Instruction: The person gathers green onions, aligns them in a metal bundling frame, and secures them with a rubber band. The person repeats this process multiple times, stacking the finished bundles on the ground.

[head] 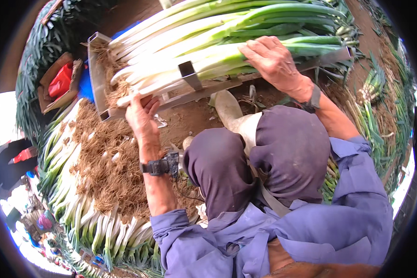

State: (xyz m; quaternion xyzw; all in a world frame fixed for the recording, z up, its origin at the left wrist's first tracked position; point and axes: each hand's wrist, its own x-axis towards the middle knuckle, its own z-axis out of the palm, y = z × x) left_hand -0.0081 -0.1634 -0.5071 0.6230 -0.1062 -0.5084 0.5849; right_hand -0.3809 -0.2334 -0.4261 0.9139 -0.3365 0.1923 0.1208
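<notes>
A pile of Welsh onions (201, 33) lies in a metal rack (95, 80), white root ends to the left and green leaves to the right. Along the near side of the pile, my left hand (143, 116) pinches the white lower end of a Welsh onion stalk (160, 87) beside its roots. My right hand (272, 64) curls over the stalks where white turns green, fingers bent around the near edge of the pile. A square metal post (190, 75) of the rack rises between my hands. My right fingertips are partly hidden against the stalks.
More Welsh onions (104, 229) are heaped at my left, their brown roots (104, 166) facing inward. An open cardboard box (48, 87) holds a red bag (60, 80). Loose onions and leaves (371, 90) lie on the soil at right. My knees (215, 163) are close below the rack.
</notes>
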